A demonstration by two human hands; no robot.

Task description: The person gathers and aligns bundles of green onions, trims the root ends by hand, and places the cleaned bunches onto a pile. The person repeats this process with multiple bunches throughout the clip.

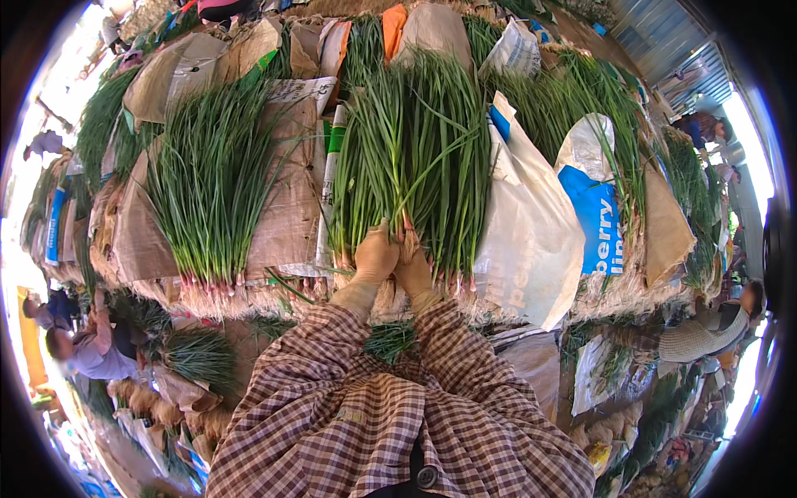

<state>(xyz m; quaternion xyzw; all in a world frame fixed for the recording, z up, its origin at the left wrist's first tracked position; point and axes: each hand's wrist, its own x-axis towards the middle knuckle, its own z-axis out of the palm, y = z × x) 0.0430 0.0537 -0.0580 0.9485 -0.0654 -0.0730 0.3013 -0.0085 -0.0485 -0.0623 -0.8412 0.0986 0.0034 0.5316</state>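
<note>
My left hand [375, 254] and my right hand [415, 274], both in tan gloves, are side by side at the root end of a wide pile of green spring onions [451, 162]. Between them is a small bunch of spring onions [401, 168], its leaves fanned up over the pile. Pale stringy roots [409, 244] of this bunch rest against my right hand. The fingers of both hands are curled around its lower end, and their tips are hidden.
Another spread of spring onions [208, 193] lies to the left on brown woven sacking [286, 180]. White sacks [529, 230] with print cover stalks on the right. People sit at the far left [99, 352] and far right [703, 339]. Loose green leaves [390, 341] lie below my wrists.
</note>
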